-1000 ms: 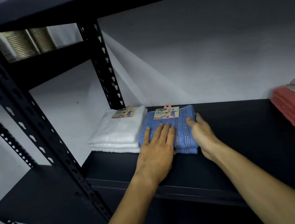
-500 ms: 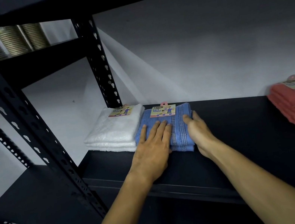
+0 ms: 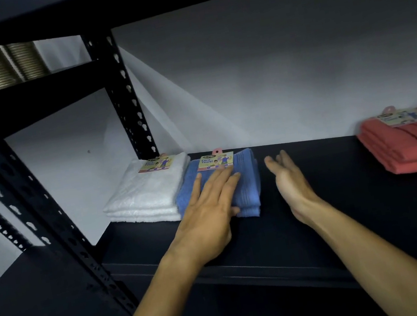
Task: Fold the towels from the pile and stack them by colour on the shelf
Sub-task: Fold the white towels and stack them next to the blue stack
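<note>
The blue towels (image 3: 244, 179), folded and stacked, are seen on the black shelf (image 3: 338, 218), touching the white stack (image 3: 149, 193) on their left; a red stack (image 3: 411, 144) is set well apart at the far right. The left hand (image 3: 208, 213) is laid flat on the blue stack, fingers straight. The right hand (image 3: 290, 185) is held open just beside it, gripping nothing.

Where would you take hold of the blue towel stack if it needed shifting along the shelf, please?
Probably by the blue towel stack's front right corner, coming from the front and right: that side faces bare shelf and its layered edges show. Its left side sits against the white towels, and the left hand lies flat on top. The right hand is open beside it.
</note>
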A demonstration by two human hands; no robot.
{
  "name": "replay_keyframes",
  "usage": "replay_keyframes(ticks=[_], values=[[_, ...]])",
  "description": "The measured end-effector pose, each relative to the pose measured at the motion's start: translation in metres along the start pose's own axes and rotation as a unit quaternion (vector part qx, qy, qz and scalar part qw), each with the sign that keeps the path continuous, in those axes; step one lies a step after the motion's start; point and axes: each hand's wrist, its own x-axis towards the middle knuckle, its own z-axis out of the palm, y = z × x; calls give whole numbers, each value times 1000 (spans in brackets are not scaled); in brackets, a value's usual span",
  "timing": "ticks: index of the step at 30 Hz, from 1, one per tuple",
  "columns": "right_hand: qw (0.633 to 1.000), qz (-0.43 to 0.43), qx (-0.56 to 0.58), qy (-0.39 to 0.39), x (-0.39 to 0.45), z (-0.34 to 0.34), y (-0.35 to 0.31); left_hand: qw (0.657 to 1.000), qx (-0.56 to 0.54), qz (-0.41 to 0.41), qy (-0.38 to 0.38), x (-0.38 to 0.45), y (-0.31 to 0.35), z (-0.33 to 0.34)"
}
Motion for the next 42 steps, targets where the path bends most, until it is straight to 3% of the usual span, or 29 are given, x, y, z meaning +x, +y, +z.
replay_keyframes(ticks=[3, 6, 9, 13, 19, 24, 31, 42], values=[[992, -67, -93, 45, -13, -42, -4, 998, -36, 25, 38, 20, 25, 6], [963, -139, -212, 97, -26, -94, -10, 995, -56, 55, 57, 49, 63, 18], [909, -197, -344, 131, -37, -153, -18, 993, -72, 89, 24, 81, 106, 34], [824, -188, -515, 146, -35, -229, -19, 987, -61, 140, -38, 127, 156, 58], [727, -156, -663, 80, -19, -294, -18, 978, 10, 190, -83, 190, 201, 88], [652, -124, -748, 5, -1, -313, -28, 962, 61, 210, -163, 225, 216, 99], [632, -140, -762, -18, 14, -318, -18, 958, 81, 218, -170, 232, 225, 108], [689, -202, -696, 9, -5, -295, -5, 963, 21, 183, -196, 205, 205, 90]])
